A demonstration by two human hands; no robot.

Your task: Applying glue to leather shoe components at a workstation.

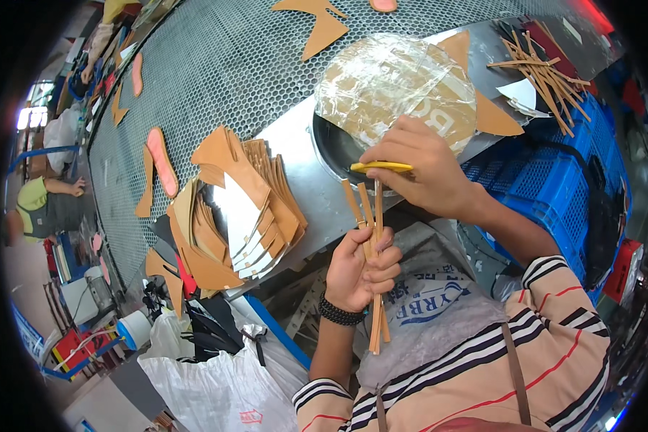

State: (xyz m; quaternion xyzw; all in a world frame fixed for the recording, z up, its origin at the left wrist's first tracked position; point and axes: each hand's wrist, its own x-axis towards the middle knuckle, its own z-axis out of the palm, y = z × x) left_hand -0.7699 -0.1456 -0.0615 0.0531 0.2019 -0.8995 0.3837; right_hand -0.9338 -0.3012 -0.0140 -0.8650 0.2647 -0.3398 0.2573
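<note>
My left hand is closed around a few narrow tan leather strips, held upright over my lap. Their upper ends fan apart just below my right hand. That hand is closed on a slim yellow stick-like tool, which lies crosswise near the strip tops; its kind is not clear. Behind it stands a round dark metal pot, mostly covered by a cardboard disc wrapped in shiny clear tape. My right fingers overlap the disc's near edge.
Stacked tan leather pieces lie left of the pot on a metal sheet. A perforated conveyor carries pink-faced insoles. More loose strips sit at the far right, above a blue crate. A white bag is lower left.
</note>
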